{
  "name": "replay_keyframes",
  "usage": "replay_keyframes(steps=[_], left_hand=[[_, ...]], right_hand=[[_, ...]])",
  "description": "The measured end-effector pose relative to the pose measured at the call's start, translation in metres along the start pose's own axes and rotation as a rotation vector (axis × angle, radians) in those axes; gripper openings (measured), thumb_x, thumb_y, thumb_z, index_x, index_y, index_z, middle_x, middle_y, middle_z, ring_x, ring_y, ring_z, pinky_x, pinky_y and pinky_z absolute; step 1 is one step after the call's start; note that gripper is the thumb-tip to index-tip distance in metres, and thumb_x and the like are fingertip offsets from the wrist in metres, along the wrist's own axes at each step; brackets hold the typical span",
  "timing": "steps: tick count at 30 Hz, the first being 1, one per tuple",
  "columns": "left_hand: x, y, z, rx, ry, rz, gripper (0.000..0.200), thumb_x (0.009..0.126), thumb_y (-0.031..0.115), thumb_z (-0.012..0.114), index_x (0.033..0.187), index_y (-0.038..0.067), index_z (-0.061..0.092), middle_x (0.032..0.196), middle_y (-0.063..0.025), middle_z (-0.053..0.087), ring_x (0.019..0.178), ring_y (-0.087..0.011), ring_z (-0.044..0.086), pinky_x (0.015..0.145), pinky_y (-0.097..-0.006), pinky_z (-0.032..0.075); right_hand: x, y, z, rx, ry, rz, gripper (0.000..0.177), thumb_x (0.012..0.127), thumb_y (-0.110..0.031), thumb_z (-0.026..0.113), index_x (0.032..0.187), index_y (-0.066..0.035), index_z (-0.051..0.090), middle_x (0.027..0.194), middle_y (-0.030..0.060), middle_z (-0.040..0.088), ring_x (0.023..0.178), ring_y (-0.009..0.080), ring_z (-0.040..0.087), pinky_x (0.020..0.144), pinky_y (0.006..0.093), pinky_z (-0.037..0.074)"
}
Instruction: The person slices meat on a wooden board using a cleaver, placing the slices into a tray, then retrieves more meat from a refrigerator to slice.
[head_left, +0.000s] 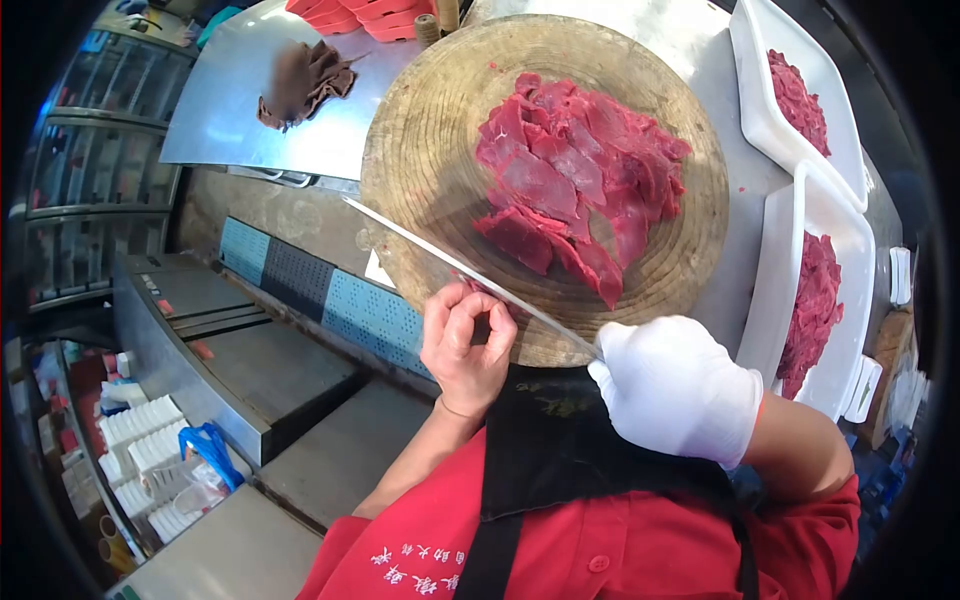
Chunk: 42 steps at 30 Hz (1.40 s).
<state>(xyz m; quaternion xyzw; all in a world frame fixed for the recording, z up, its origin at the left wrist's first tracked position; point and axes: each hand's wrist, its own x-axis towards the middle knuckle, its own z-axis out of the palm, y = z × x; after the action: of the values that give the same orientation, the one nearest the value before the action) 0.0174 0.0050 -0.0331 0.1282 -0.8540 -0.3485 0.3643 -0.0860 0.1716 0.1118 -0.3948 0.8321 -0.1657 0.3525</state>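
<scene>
My right hand [680, 388], in a white glove, is closed around the handle end of a long, narrow knife [430, 244]. The blade slants up and left across the near edge of a round wooden chopping block [420, 120]. Bare and curled, my left hand [465, 345] is close against the blade's near side, fingertips pinched together. A small red scrap shows by those fingertips; whether they grip it is hidden. Thin slices of raw red meat [585, 175] lie heaped on the block, beyond the blade.
Two white trays [765, 275] of red meat stand right of the block. A crumpled brown cloth [310, 85] lies on the metal table [220, 110] at the left. Red baskets [370, 15] sit behind. White containers [150, 450] and a blue bag [212, 452] are lower left.
</scene>
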Motion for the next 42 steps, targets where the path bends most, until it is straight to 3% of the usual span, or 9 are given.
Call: replay_keyframes(steps=[2, 8, 10, 12, 16, 19, 23, 31, 42], left_hand=[[-0.003, 0.0, 0.0, -0.014, 0.008, -0.017, 0.023, 0.071, -0.005, 0.074, 0.09, 0.003, 0.064, 0.092, -0.013, 0.061, 0.077, -0.0234, 0.061, 0.066, -0.031, 0.051], [-0.001, 0.0, 0.003, -0.048, 0.004, -0.043, 0.02, 0.07, -0.004, 0.075, 0.087, 0.002, 0.065, 0.091, -0.012, 0.061, 0.079, -0.0232, 0.062, 0.069, -0.031, 0.052], [-0.003, -0.002, 0.002, -0.088, -0.022, -0.038, 0.02, 0.07, -0.004, 0.075, 0.087, 0.002, 0.065, 0.091, -0.0119, 0.061, 0.079, -0.0235, 0.062, 0.069, -0.0318, 0.052], [-0.004, 0.005, 0.002, -0.111, -0.05, 0.009, 0.022, 0.069, -0.004, 0.075, 0.088, 0.003, 0.065, 0.091, -0.012, 0.061, 0.078, -0.0238, 0.062, 0.07, -0.0324, 0.053], [-0.005, 0.004, 0.003, -0.044, 0.0, -0.005, 0.02, 0.073, -0.006, 0.073, 0.089, 0.002, 0.065, 0.09, -0.0106, 0.063, 0.081, -0.023, 0.062, 0.072, -0.0309, 0.051], [-0.006, 0.005, -0.004, -0.06, -0.045, -0.011, 0.02, 0.077, -0.005, 0.074, 0.094, 0.002, 0.067, 0.092, -0.0118, 0.063, 0.085, -0.0237, 0.062, 0.074, -0.0316, 0.05], [-0.006, 0.002, -0.011, -0.055, -0.094, 0.064, 0.021, 0.077, -0.005, 0.075, 0.096, 0.001, 0.069, 0.096, -0.0122, 0.062, 0.087, -0.0233, 0.061, 0.072, -0.0303, 0.05], [-0.003, 0.003, -0.006, -0.04, -0.082, 0.1, 0.026, 0.072, -0.005, 0.076, 0.094, 0.003, 0.067, 0.094, -0.0112, 0.061, 0.083, -0.0233, 0.063, 0.07, -0.0316, 0.053], [-0.003, 0.002, -0.003, -0.046, -0.065, 0.056, 0.023, 0.07, -0.004, 0.075, 0.09, 0.004, 0.067, 0.092, -0.0103, 0.06, 0.082, -0.024, 0.063, 0.069, -0.0321, 0.053]], right_hand=[[-0.009, -0.002, -0.005, -0.007, -0.098, 0.108, 0.024, 0.089, -0.022, 0.058, 0.081, 0.001, 0.058, 0.06, 0.023, 0.059, 0.061, 0.0431, 0.062, 0.062, 0.0503, 0.051], [0.0, -0.003, -0.017, -0.031, -0.225, 0.199, 0.023, 0.086, -0.021, 0.061, 0.081, 0.001, 0.059, 0.061, 0.0214, 0.059, 0.062, 0.0413, 0.062, 0.062, 0.0491, 0.051], [0.033, 0.006, 0.005, -0.058, -0.099, -0.114, 0.018, 0.081, -0.018, 0.059, 0.081, 0.0, 0.061, 0.072, 0.0218, 0.065, 0.07, 0.0382, 0.066, 0.065, 0.0457, 0.053], [0.051, 0.011, 0.02, -0.001, 0.153, -0.353, 0.016, 0.083, -0.015, 0.059, 0.077, -0.001, 0.061, 0.072, 0.0199, 0.058, 0.066, 0.0368, 0.062, 0.06, 0.0465, 0.05], [0.032, 0.012, 0.026, -0.033, 0.248, -0.269, 0.017, 0.084, -0.017, 0.058, 0.079, -0.001, 0.06, 0.067, 0.0195, 0.059, 0.063, 0.0383, 0.062, 0.061, 0.0476, 0.05], [-0.004, 0.027, 0.008, 0.014, -0.044, 0.052, 0.021, 0.084, -0.019, 0.058, 0.082, 0.002, 0.062, 0.074, 0.0257, 0.065, 0.072, 0.0422, 0.066, 0.068, 0.049, 0.052], [-0.03, 0.029, 0.012, -0.041, 0.106, 0.176, 0.018, 0.087, -0.018, 0.061, 0.082, 0.0, 0.061, 0.066, 0.0225, 0.061, 0.066, 0.0426, 0.063, 0.063, 0.0488, 0.05], [-0.055, 0.02, 0.013, -0.022, 0.102, 0.027, 0.016, 0.085, -0.015, 0.059, 0.077, -0.001, 0.058, 0.061, 0.0202, 0.061, 0.056, 0.0399, 0.062, 0.055, 0.0461, 0.051], [-0.017, -0.001, -0.001, -0.064, -0.048, 0.07, 0.018, 0.085, -0.017, 0.057, 0.081, 0.001, 0.059, 0.064, 0.0222, 0.062, 0.062, 0.0421, 0.063, 0.062, 0.0488, 0.051]])
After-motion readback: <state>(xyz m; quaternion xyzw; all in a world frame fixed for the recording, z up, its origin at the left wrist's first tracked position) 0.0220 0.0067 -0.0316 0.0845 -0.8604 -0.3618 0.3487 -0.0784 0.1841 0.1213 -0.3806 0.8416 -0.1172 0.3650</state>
